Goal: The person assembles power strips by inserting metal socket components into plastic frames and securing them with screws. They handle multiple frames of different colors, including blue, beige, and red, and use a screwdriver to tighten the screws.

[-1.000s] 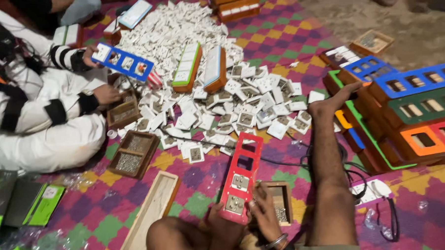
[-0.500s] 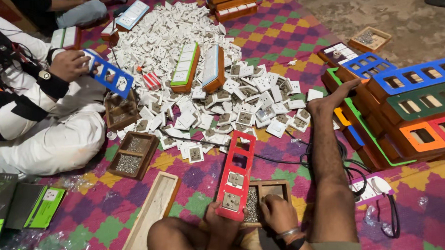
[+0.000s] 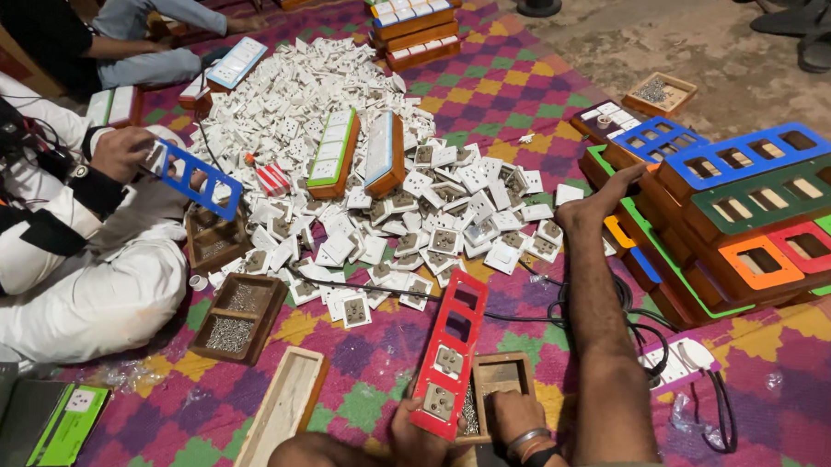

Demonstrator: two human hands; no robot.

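Sat cross-legged on a chequered mat (image 3: 494, 89) of purple, yellow, green and pink, at its near edge. Left hand (image 3: 422, 441) clasped around the lower end of a red switch-plate frame (image 3: 448, 354), held upright and tilted slightly, with two white sockets fitted in its lower openings and two upper openings bare. Right hand (image 3: 512, 414) dipped into a small wooden box of screws (image 3: 495, 379) just beside the frame, fingers curled down into it (whether pinching a screw, cannot tell). Wore a metal bangle and a dark band on that wrist. Stretched own bare leg (image 3: 597, 295) out toward the mat's right side, foot touching a stack of coloured frames (image 3: 748, 217) in blue, green, orange and red. Spread across the mat's middle: a big heap of white switches and sockets (image 3: 344, 167), with two wooden boards on edge (image 3: 358, 153) standing among them. Trailed under the leg near the right edge: a black cable running to a white power strip (image 3: 683, 361). At the left edge, another person in white clothing gripped a blue frame (image 3: 192, 180) in one hand (image 3: 124, 151). Near that person, two more wooden trays of screws (image 3: 238, 315), and an empty long wooden tray (image 3: 285, 408) toward the near edge.
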